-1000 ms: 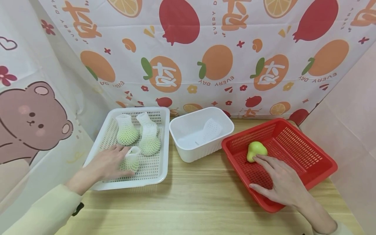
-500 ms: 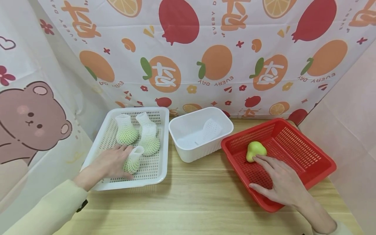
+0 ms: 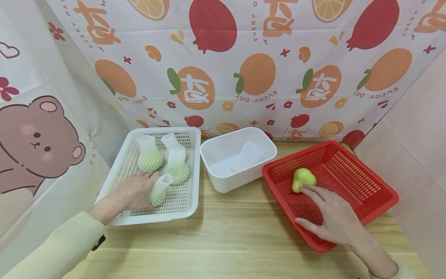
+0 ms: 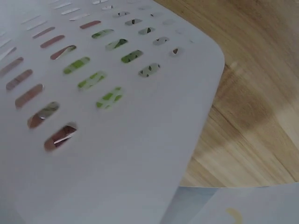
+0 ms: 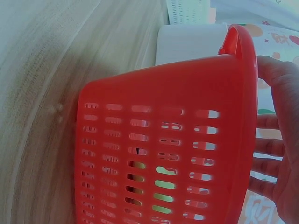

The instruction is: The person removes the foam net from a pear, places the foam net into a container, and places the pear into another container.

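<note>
In the head view a white slotted basket (image 3: 189, 201) at left holds several green pears in white foam nets. My left hand (image 3: 134, 192) reaches in and grips the nearest netted pear (image 3: 158, 193), fingers above it and thumb below. In the left wrist view the basket wall (image 4: 140, 140) hides most of that hand, with green netting showing through slots. A red slotted basket (image 3: 348, 155) at right holds one bare pear (image 3: 304, 179). Over its near side hangs my right hand (image 3: 334, 217), fingers spread and relaxed, fingertips at the pear's lower edge; whether they touch cannot be told.
Between the baskets stands a white plastic bin (image 3: 226, 182) with a loose white foam net (image 3: 251, 153) inside. All three containers stand on a wooden table (image 3: 230, 240). A fruit-printed curtain (image 3: 223, 93) closes off the back.
The near netted pear has tilted, its net's open end shifting right. My left hand has moved slightly right and closed round the pear. The right hand has stayed put.
</note>
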A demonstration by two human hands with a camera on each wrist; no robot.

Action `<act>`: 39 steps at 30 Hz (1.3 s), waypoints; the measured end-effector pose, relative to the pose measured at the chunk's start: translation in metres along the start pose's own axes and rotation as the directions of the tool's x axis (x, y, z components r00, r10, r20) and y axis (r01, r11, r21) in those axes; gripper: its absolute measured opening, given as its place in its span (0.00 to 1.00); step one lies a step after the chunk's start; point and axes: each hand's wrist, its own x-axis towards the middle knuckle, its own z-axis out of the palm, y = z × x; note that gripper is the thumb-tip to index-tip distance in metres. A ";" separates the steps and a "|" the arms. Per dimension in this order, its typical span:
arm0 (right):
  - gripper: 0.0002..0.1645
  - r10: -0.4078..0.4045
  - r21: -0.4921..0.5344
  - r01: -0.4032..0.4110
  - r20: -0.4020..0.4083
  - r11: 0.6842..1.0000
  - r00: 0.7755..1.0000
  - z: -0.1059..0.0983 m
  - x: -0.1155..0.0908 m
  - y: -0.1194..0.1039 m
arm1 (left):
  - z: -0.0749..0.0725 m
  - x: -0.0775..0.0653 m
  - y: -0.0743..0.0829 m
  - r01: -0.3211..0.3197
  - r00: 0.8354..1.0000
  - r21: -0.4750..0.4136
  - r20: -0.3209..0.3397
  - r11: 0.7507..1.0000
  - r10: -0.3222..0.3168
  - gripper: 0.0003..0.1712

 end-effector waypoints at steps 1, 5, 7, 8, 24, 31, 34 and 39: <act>0.52 -0.001 -0.001 0.001 0.000 1.000 1.000 0.000 0.000 0.000 | 0.000 0.000 0.000 -0.004 1.000 0.004 -0.004 1.000 0.004 0.52; 0.52 0.001 -0.002 -0.001 0.002 1.000 1.000 0.000 0.000 0.000 | 0.000 0.000 0.000 -0.017 1.000 0.019 -0.015 1.000 0.017 0.51; 0.52 0.003 -0.003 -0.003 0.005 1.000 1.000 0.000 0.000 0.000 | 0.000 0.000 0.000 -0.024 1.000 0.027 -0.019 0.999 0.024 0.51; 0.52 0.003 -0.002 -0.003 0.005 1.000 1.000 0.000 0.000 0.000 | 0.000 0.000 0.000 -0.028 0.999 0.032 -0.020 0.999 0.028 0.51; 0.52 0.022 -0.006 -0.022 0.023 1.000 0.999 0.000 0.000 -0.002 | -0.017 -0.001 0.002 -0.067 0.993 0.067 -0.089 0.996 0.073 0.47; 0.52 0.013 0.000 -0.013 0.011 1.000 1.000 0.001 0.000 -0.003 | -0.028 -0.001 0.008 -0.088 0.983 0.073 -0.154 0.993 0.098 0.46; 0.52 0.008 0.004 -0.008 0.012 1.000 1.000 0.003 0.000 -0.003 | -0.034 -0.002 0.014 -0.088 0.983 0.076 -0.156 0.993 0.099 0.46; 0.52 0.003 0.010 -0.003 0.011 1.000 1.000 0.004 0.000 -0.004 | -0.042 -0.005 0.024 -0.073 0.983 0.078 -0.164 0.994 0.086 0.45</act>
